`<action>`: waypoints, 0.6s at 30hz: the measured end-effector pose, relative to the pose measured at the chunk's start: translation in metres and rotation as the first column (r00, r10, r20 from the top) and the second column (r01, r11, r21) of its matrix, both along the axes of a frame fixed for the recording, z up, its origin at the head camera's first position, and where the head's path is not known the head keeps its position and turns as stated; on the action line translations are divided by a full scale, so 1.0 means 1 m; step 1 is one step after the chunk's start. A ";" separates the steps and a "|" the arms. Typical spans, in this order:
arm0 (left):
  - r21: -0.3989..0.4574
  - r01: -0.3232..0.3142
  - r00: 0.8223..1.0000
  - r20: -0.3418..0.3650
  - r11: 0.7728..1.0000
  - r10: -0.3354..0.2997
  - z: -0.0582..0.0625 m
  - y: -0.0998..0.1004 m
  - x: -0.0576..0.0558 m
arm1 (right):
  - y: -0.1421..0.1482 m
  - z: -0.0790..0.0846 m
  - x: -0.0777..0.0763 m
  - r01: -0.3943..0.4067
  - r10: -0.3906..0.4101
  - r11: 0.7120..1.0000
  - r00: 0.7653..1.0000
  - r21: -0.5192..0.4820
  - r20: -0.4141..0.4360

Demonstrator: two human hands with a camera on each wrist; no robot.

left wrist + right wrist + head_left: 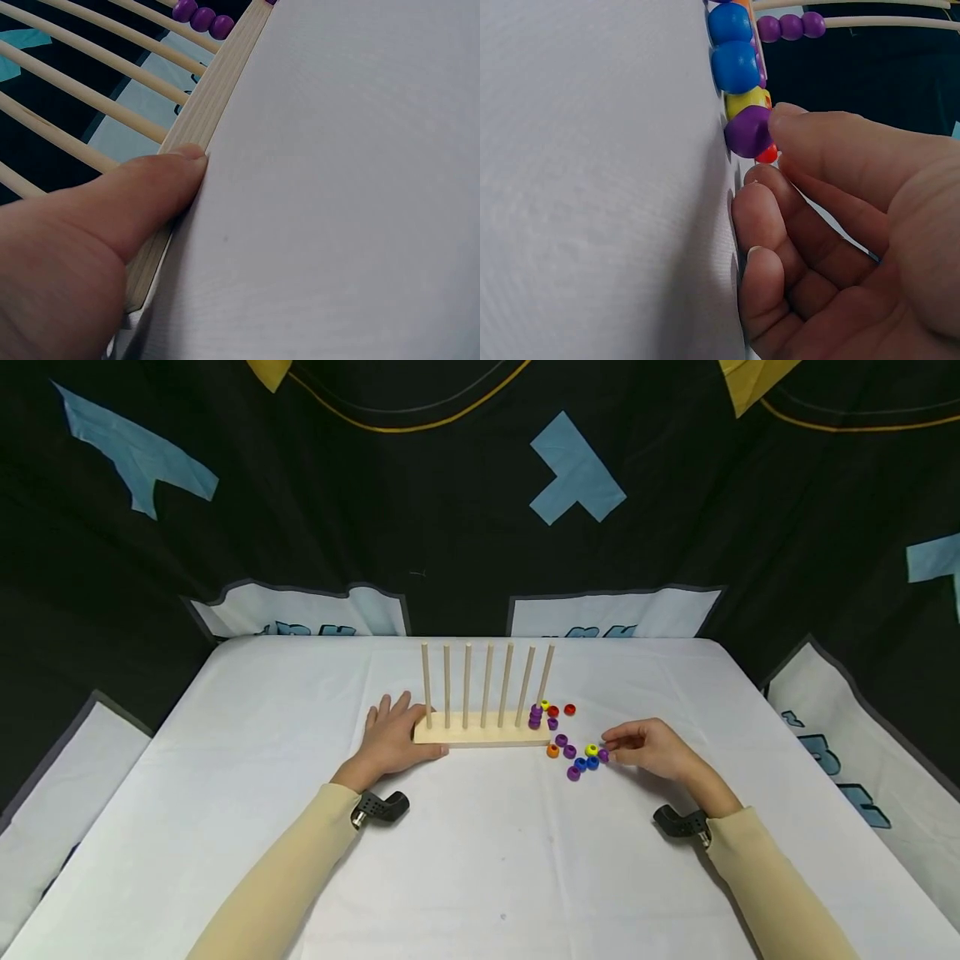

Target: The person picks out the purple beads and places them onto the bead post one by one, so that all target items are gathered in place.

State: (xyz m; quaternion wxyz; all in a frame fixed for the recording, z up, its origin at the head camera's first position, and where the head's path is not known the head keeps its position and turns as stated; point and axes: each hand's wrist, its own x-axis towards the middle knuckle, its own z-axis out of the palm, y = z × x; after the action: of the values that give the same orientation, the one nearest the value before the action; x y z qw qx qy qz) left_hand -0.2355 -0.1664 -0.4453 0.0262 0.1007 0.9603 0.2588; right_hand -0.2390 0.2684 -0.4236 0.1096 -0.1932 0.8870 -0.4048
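Note:
My left hand (390, 739) grips the left end of a wooden peg rack (480, 737), thumb along its front edge and the other fingers behind. Several upright pegs stand on the base. Three purple beads (791, 28) are stacked on the right-end peg. My right hand (652, 749) is low at the right edge of the loose beads, its thumb tip right at a purple bead (748, 132) on the table. Its other fingers are bent, with their tips beside that bead. A yellow bead (592, 749) and two blue beads (735, 66) lie close by.
Loose red beads (570, 710), purple beads (573, 773) and an orange bead (552, 751) lie around the rack's right end. White cloth covers the table (465, 852). A black curtain (420, 510) hangs behind it. A wrist camera (382, 807) sits on each forearm.

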 end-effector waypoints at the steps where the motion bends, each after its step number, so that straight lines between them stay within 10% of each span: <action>1: -0.001 0.000 1.000 -0.001 1.000 0.000 0.000 0.000 0.000 | 0.000 0.000 0.000 0.004 -0.004 1.000 1.000 0.006 -0.003; 18: -0.010 0.001 1.000 -0.010 1.000 -0.001 0.001 0.001 -0.001 | -0.016 -0.003 0.008 0.090 -0.080 0.986 0.994 0.138 -0.072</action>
State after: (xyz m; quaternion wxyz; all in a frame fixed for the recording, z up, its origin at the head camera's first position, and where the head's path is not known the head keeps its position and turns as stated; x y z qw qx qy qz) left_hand -0.2362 -0.1656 -0.4444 0.0221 0.1025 0.9616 0.2537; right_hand -0.2312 0.2522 -0.4269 0.0763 -0.1602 0.9240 -0.3387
